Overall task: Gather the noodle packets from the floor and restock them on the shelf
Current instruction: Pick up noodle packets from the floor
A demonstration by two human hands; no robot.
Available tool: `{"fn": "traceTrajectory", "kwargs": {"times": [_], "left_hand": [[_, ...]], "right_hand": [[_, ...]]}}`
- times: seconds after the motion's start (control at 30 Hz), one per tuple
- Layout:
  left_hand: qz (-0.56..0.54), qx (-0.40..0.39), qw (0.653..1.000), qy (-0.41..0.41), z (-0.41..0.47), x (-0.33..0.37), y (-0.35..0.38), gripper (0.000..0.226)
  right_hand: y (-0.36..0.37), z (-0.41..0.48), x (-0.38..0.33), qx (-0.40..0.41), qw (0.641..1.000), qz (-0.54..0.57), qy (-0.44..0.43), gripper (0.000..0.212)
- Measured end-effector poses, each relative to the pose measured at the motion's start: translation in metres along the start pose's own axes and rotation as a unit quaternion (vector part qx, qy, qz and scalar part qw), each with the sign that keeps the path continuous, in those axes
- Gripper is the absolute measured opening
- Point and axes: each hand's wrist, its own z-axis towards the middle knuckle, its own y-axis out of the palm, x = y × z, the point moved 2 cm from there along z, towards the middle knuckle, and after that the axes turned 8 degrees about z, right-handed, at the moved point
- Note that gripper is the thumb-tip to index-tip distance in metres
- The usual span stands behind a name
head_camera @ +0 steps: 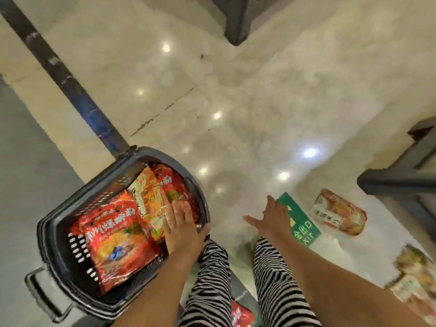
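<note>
Head view: I see a glossy beige stone floor (236, 90) filling the frame, with a dark blue-black floor stripe (70, 83) running from 11 o'clock down to the centre. Black perforated plastic shopping basket (54, 232) at 7 o'clock, grey handle (40, 293) sticking out at its lower left. Dark metal shelf base (401, 180) at 3 o'clock. Black-and-white zebra-striped trousers (212, 267) at 6 o'clock.

Inside the basket a big red foil noodle packet (118, 237) lies flat. An orange-and-cream noodle packet (146, 192) sits beside it toward 12, with more red ones around it.

Left hand (181, 230) lies palm-down on the packets at the basket's right rim, fingers straight and close together, gripping nothing. Right hand (271, 218) is stretched out above the floor toward 3 o'clock, fingers straight, thumb spread wide, holding nothing.

Loose on the floor:
- orange-and-white noodle packet (339, 212) at 3 o'clock, near the shelf base
- blurred packets (415, 274) at 4 o'clock
- small red packet (240, 315) at 6, between the legs

Green floor sticker (304, 227) with white characters lies just beside the right hand.
</note>
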Motion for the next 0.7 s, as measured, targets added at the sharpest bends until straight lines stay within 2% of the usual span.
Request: {"fn": "traceTrajectory", "kwargs": {"times": [0.2,0.43,0.7], "left_hand": [[0.132,0.023,0.985,0.105,-0.003,0.135,0.007,0.099],[0.221,0.033,0.951,0.215,-0.011,0.302,0.044,0.103],[0.308,0.099,0.882,0.342,0.058,0.475,0.119,0.105]], "right_hand": [[-0.048,0.002,0.16,0.068,0.99,0.071,0.098,0.101],[-0.08,0.005,0.34,0.072,0.969,0.13,0.195,0.107],[-0.057,0.083,0.493,0.1,0.951,0.159,0.247,0.106]]}}
